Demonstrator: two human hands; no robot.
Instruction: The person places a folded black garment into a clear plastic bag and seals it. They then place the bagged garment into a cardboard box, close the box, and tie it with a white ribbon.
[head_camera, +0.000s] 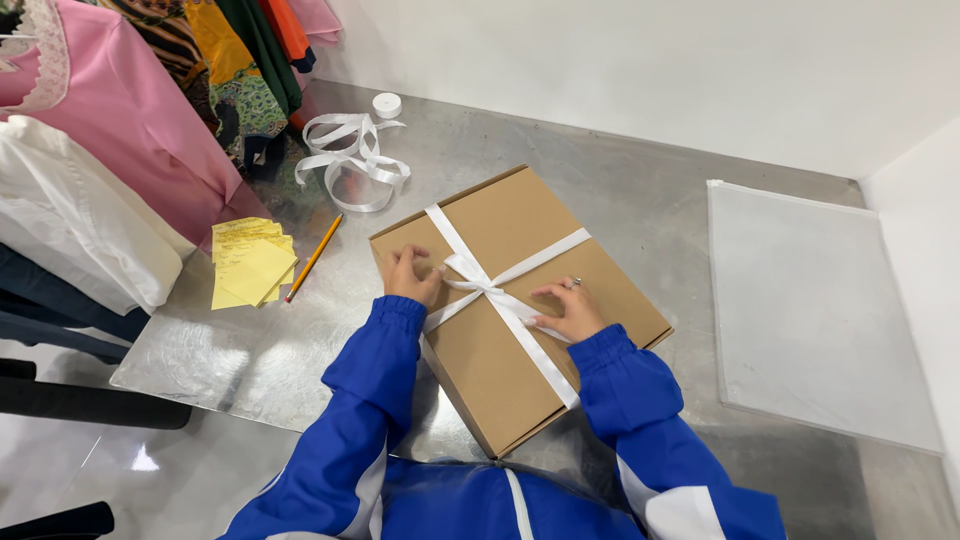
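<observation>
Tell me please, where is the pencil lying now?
In the head view, the pencil lies on the metal table, left of the cardboard box, just right of the yellow notes and below the loose white ribbon.

Left hand (411, 275) curled, right hand (568, 312) spread flat.

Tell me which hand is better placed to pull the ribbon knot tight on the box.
Left, probably: the left hand pinches the white ribbon right beside the knot on the cardboard box, while the right hand lies flatter, farther along it.
</observation>
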